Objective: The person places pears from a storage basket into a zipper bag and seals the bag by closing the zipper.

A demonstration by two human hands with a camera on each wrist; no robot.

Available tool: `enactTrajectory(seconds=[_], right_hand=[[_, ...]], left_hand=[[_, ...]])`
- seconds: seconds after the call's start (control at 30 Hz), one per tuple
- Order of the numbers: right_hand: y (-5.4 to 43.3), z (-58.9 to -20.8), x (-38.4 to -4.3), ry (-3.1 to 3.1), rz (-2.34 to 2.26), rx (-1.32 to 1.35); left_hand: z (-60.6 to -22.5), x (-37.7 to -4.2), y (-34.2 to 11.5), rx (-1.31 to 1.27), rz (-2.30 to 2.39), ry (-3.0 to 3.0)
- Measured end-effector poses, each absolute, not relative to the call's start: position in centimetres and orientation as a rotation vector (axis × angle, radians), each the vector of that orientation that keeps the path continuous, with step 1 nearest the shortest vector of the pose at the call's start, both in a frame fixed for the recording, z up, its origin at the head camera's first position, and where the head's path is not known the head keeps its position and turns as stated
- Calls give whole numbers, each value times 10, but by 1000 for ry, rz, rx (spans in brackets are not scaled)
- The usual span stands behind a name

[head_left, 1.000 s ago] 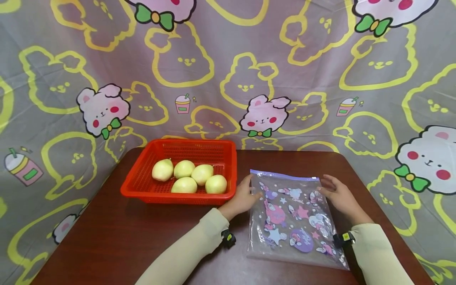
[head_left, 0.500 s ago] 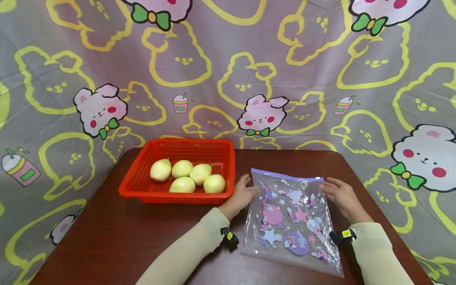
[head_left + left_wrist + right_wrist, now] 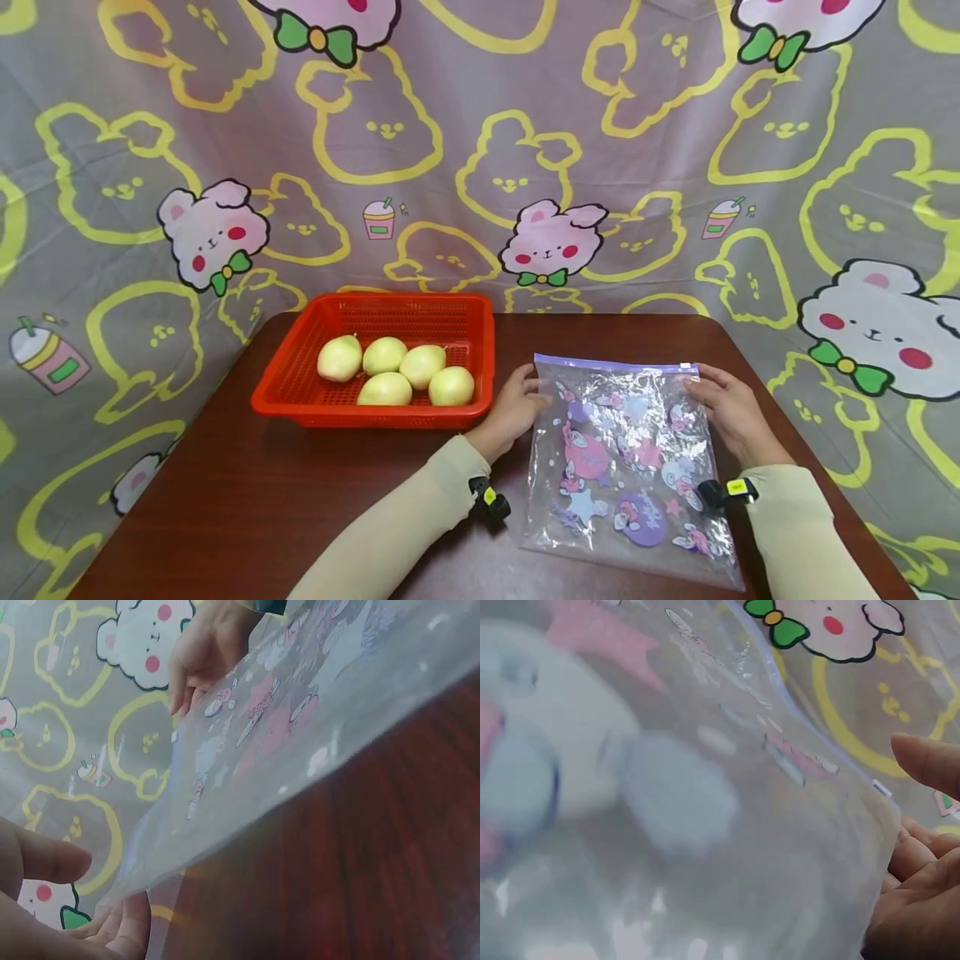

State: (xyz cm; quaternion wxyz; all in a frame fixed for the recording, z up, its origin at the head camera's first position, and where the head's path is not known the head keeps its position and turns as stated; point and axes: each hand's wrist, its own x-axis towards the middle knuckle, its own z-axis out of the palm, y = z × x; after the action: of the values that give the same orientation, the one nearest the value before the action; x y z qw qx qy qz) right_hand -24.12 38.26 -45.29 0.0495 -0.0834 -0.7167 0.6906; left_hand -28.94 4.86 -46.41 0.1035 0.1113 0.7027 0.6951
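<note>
A clear plastic zip bag [image 3: 551, 537], printed with pink, purple and blue bunnies and stars, lies between the two hands in the head view. Its purple zip strip [image 3: 600, 362] faces the far side, with a white slider [image 3: 688, 366] near the right corner. My left hand [image 3: 513, 410] is at the bag's upper left edge; in the left wrist view its thumb [image 3: 56, 859] stands apart from the fingers, which reach behind the plastic. At the upper right corner, my right hand [image 3: 737, 414] touches the edge, its thumb [image 3: 930, 761] also raised off the bag.
A red perforated basket [image 3: 375, 415] with several pale yellow pears [image 3: 386, 389] stands left of the bag, near the left hand. Both rest on a dark brown table [image 3: 315, 483]. A cartoon-printed cloth [image 3: 450, 108] hangs behind and at the sides.
Compared with half a second ago, the bag has shifted slightly to the right, and both hands have moved a little right with it. The basket and pears stay put.
</note>
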Motion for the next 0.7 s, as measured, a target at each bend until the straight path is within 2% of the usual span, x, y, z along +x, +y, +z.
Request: enactTrajectory(seconds=[0.2, 0.43, 0.7], right_hand=[[385, -435, -240, -2067, 2127, -282], [383, -413, -242, -1873, 2183, -137], [373, -385, -239, -1740, 2175, 13]], left_hand=[[-448, -283, 49, 417, 2007, 2132], [-415, -286, 41, 587, 2024, 2166], [-392, -293, 30, 639, 2031, 2226]])
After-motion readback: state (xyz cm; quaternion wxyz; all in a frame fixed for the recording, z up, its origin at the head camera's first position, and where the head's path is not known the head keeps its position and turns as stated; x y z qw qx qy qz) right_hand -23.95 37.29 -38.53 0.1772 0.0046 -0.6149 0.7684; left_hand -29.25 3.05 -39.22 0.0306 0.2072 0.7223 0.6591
